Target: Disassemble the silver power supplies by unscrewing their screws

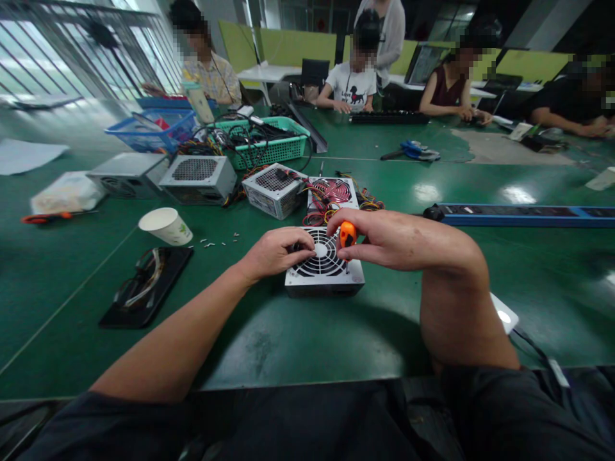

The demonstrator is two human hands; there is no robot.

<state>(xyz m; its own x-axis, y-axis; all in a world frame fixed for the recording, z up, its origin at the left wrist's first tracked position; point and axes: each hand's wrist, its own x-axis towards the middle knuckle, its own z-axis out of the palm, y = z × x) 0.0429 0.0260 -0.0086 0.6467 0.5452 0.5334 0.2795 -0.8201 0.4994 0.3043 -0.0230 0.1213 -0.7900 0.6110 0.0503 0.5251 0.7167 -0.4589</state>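
A grey computer power supply (321, 251) lies in front of me with its round fan grille facing up. My left hand (273, 253) rests on its left side, thumb and bent fingers closed at the grille's edge. In my right hand (372, 240) is an orange and black screwdriver (347, 234), gripped by its handle. It stands upright over the right front corner of the unit, its shaft pointing down. Whether its tip sits in a screw is too small to tell. Several small screws (209, 244) lie loose on the table to the left.
Behind stand more power supplies, one with a red fan (331, 190), and tangled cables. A paper cup (166, 225) and a black tray (144, 288) are at left. A green basket (269, 150) stands farther back, a power strip (519, 214) at right. Several people sit opposite.
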